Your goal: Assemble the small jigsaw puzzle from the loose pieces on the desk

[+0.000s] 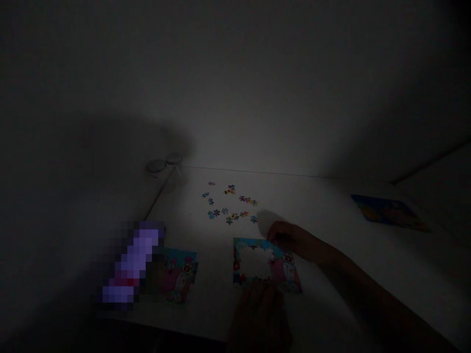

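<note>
Jigsaw puzzle [265, 279] lies unfinished on the bench [209, 245], hands apart: right hand [285, 236] on its top edge, left hand [259, 314] dim below it.

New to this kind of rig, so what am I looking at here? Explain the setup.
No machine here: these are a person's bare hands, filmed by a single head-worn camera looking forward and down. On the white table lie loose jigsaw pieces and a jigsaw puzzle with a white gap in its middle. The right hand touches the puzzle's upper edge; the left hand is at its lower edge. The scene is too dark to tell whether either holds a piece.
</note>
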`<state>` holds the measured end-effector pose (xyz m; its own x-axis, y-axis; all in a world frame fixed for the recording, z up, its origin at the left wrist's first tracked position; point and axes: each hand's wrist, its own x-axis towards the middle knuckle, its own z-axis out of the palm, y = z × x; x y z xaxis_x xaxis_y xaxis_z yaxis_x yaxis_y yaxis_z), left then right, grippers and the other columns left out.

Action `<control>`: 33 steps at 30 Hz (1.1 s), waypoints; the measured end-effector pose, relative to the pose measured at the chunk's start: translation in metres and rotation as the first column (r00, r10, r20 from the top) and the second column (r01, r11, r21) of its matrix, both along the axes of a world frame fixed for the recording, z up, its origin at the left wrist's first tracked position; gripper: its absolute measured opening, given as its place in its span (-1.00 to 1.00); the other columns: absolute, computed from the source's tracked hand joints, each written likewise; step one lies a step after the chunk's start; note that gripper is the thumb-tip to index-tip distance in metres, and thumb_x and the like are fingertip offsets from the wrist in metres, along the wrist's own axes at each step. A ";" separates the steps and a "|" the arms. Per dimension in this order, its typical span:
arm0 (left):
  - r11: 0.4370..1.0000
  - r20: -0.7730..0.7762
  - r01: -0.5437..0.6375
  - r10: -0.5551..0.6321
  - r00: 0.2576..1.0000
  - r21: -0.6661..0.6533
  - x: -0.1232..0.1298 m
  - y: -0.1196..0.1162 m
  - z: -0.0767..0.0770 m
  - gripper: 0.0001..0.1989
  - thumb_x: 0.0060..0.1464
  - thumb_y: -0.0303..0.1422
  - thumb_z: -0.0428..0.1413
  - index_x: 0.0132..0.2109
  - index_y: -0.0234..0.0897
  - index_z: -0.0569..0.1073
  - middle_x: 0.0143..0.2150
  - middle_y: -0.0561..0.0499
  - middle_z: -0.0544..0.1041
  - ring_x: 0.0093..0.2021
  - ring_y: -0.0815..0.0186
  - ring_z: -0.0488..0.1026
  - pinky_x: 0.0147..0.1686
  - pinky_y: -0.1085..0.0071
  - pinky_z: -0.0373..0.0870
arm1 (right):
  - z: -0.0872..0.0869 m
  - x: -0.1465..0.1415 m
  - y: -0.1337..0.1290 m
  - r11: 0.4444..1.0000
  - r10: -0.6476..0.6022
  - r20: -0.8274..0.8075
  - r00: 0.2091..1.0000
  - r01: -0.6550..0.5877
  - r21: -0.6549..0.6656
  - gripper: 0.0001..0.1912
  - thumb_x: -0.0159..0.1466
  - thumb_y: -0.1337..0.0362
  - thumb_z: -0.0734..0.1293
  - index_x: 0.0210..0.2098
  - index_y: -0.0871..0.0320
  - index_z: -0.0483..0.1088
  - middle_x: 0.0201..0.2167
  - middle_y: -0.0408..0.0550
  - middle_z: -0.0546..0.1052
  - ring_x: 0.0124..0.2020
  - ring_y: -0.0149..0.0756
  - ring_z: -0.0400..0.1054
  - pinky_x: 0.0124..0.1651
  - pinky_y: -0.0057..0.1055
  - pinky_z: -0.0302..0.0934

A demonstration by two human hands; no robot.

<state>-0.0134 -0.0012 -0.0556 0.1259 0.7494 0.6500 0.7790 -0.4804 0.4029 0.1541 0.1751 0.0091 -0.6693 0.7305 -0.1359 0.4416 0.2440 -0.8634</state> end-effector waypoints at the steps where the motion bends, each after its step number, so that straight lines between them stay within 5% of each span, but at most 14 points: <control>1: 1.000 0.007 0.012 -0.012 1.000 0.003 -0.002 0.000 0.004 -0.71 0.15 -0.41 -0.05 -0.06 -0.29 0.49 -0.15 -0.13 0.57 -0.07 0.14 0.47 -0.02 0.15 0.47 | 0.000 -0.001 0.001 1.000 -0.010 -0.007 1.000 0.010 0.001 -0.81 0.31 0.13 0.27 -0.26 0.10 0.43 -0.30 -0.04 0.50 -0.32 -0.29 0.36 -0.30 -0.35 0.28; 7: 0.978 -0.126 0.141 -0.161 0.979 -0.155 -0.016 -0.001 0.034 -0.69 0.17 -0.40 -0.01 0.03 -0.34 0.45 -0.04 -0.14 0.53 0.01 0.13 0.42 0.08 0.12 0.40 | -0.002 -0.008 0.007 0.975 -0.186 -0.056 0.981 0.191 0.112 -0.73 0.23 0.04 0.31 -0.30 0.12 0.43 -0.28 -0.01 0.52 -0.19 -0.18 0.39 -0.07 -0.20 0.28; 12: 0.965 -0.137 0.165 -0.194 0.971 -0.202 -0.021 -0.004 0.049 -0.76 0.18 -0.43 0.00 -0.03 -0.33 0.44 -0.01 -0.11 0.50 0.00 0.15 0.41 0.09 0.15 0.38 | -0.002 -0.012 0.024 0.949 -0.275 -0.079 0.958 0.284 0.138 -0.68 0.19 0.02 0.31 -0.27 0.16 0.43 -0.33 -0.05 0.51 -0.28 -0.21 0.39 -0.15 -0.24 0.29; 16: 0.962 -0.147 0.156 -0.192 0.970 -0.223 -0.022 -0.004 0.053 -0.80 0.16 -0.43 0.03 -0.08 -0.32 0.43 -0.04 -0.09 0.49 -0.02 0.15 0.40 0.04 0.16 0.41 | -0.001 -0.030 0.043 0.872 -0.359 -0.050 0.932 0.354 0.339 -0.67 0.20 0.09 0.29 -0.15 0.18 0.44 -0.26 0.01 0.51 -0.28 -0.22 0.38 -0.16 -0.25 0.30; 23: 0.970 -0.115 0.146 -0.170 0.979 -0.194 -0.019 -0.005 0.050 -0.84 0.14 -0.48 0.06 -0.12 -0.28 0.43 -0.09 -0.04 0.50 -0.04 0.20 0.40 0.04 0.23 0.40 | -0.008 -0.076 0.050 0.753 -0.155 0.024 0.988 0.102 0.650 -0.69 0.27 0.10 0.31 -0.12 0.16 0.51 -0.11 0.13 0.54 -0.01 -0.07 0.37 0.13 -0.07 0.18; 28: 0.972 -0.115 0.133 -0.157 0.981 -0.196 -0.018 -0.006 0.048 -0.81 0.13 -0.49 0.06 -0.09 -0.29 0.43 -0.06 -0.04 0.50 -0.02 0.22 0.39 0.05 0.24 0.40 | -0.020 -0.074 0.050 0.688 -0.147 0.064 0.987 0.056 0.724 -0.72 0.32 0.13 0.28 -0.12 0.15 0.52 -0.10 0.13 0.55 -0.02 -0.10 0.37 0.07 -0.11 0.20; 33: 0.970 -0.115 0.131 -0.157 0.981 -0.204 -0.019 -0.006 0.051 -0.79 0.17 -0.47 0.04 -0.05 -0.29 0.43 0.00 -0.06 0.49 0.03 0.19 0.38 0.08 0.21 0.39 | -0.026 -0.072 0.056 0.687 -0.107 0.073 0.992 0.021 0.726 -0.79 0.33 0.20 0.27 -0.24 0.11 0.53 -0.21 0.04 0.58 -0.07 -0.15 0.40 0.03 -0.18 0.20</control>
<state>-0.0325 -0.0076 -0.0048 0.3156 0.8275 0.4644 0.7590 -0.5139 0.3998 0.0817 0.2308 -0.0171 -0.6311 0.6714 0.3886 0.5532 0.7407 -0.3813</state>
